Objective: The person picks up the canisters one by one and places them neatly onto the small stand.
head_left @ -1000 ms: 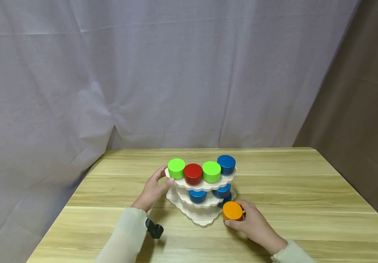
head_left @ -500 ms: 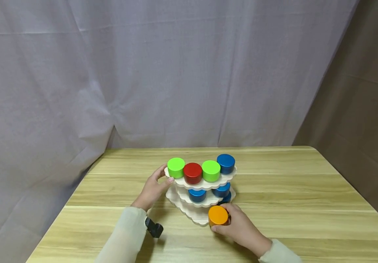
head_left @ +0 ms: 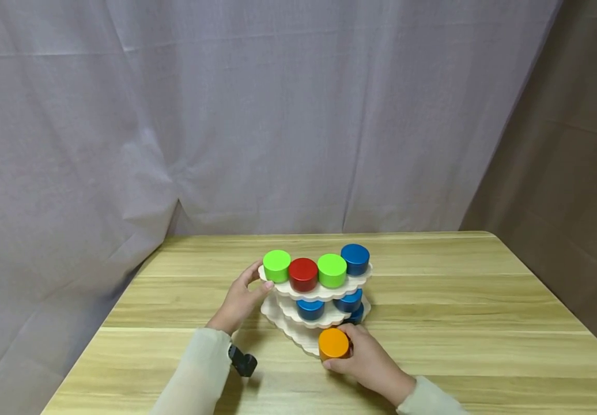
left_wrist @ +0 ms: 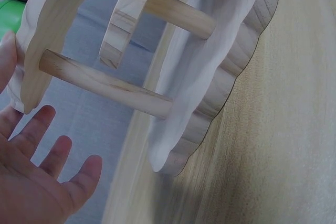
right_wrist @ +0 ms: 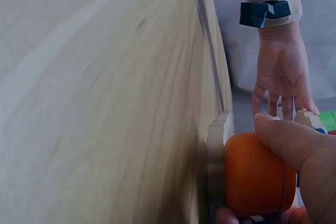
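A three-tiered pale wooden stand (head_left: pixel 293 331) with scalloped edges stands mid-table. My left hand (head_left: pixel 241 300) holds its top tier at the left edge, thumb on the rim; in the left wrist view the other fingers (left_wrist: pixel 81 179) spread loosely below. My right hand (head_left: pixel 368 360) grips a small orange round tin (head_left: pixel 333 342) between thumb and fingers. The tin is upright at the bottom tier's front corner; in the right wrist view its base (right_wrist: pixel 233 174) is close against that tier, though contact is hard to tell.
On the top tier are two green tins (head_left: pixel 276 265), a red tin (head_left: pixel 303 274) and a blue tin (head_left: pixel 355 259). Blue tins (head_left: pixel 310 309) also sit on the lower tiers, partly hidden. The wooden table (head_left: pixel 485 323) ends at a grey curtain (head_left: pixel 278 115).
My right hand has carried the orange tin leftward, from beside the stand to the bottom tier's front corner. My left hand keeps its hold on the top tier.
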{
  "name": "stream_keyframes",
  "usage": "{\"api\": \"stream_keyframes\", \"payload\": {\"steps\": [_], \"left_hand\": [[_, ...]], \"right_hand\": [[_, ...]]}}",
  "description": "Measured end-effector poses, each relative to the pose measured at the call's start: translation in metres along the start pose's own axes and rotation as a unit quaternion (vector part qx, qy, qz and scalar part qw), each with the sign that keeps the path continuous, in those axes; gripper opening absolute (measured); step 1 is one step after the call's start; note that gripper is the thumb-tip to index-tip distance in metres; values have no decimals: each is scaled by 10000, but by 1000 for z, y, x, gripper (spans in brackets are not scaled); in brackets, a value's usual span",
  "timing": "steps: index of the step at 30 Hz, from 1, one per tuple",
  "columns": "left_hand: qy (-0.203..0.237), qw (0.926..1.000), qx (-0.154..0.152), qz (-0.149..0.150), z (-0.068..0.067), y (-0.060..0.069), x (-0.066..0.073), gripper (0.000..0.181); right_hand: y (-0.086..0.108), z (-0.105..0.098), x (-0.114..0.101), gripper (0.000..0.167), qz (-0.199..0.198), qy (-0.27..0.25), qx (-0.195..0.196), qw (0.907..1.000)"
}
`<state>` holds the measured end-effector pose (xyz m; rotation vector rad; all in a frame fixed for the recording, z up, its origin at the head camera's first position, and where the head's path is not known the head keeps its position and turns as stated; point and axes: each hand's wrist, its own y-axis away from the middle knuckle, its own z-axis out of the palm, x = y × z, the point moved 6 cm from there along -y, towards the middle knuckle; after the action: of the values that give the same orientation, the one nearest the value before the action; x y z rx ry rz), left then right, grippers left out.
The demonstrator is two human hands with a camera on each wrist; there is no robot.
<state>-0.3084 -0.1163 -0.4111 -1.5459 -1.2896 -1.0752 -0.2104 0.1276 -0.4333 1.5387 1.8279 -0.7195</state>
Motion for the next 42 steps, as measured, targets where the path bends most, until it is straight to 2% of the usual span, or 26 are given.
{"api": "stream_keyframes", "payload": {"steps": [7, 13, 18, 22, 27, 33, 39, 42], "left_hand": [[-14, 10000, 2, 23, 1, 0, 0, 65], [22, 9999, -13, 115, 2, 1, 2, 65], [70, 9998, 3, 173, 4, 1, 3, 66], [55, 9998, 3, 168, 5, 2, 4, 66], [32, 9999, -24, 135, 8, 3, 5, 66], [-2, 9999, -2, 105, 7, 3, 5, 65], [-336, 9993, 39, 129, 5, 4, 5, 65], [-551, 9979, 98, 320, 3, 5, 5, 65]], "right_hand": [[-3, 5, -2, 59, -35, 80, -48, 10000], [-5, 5, 0, 69, 111, 189, 38, 9998], [-6, 3, 2, 69, 121, 217, 184, 9995], [-6, 2, 4, 60, 89, 165, 311, 9993], [-6, 2, 7, 46, 194, -154, 379, 9990], [-6, 1, 7, 38, 204, -107, 376, 9990], [0, -8, 5, 48, 191, 28, 297, 9994], [5, -21, 5, 49, 273, 80, 295, 9992]]}}
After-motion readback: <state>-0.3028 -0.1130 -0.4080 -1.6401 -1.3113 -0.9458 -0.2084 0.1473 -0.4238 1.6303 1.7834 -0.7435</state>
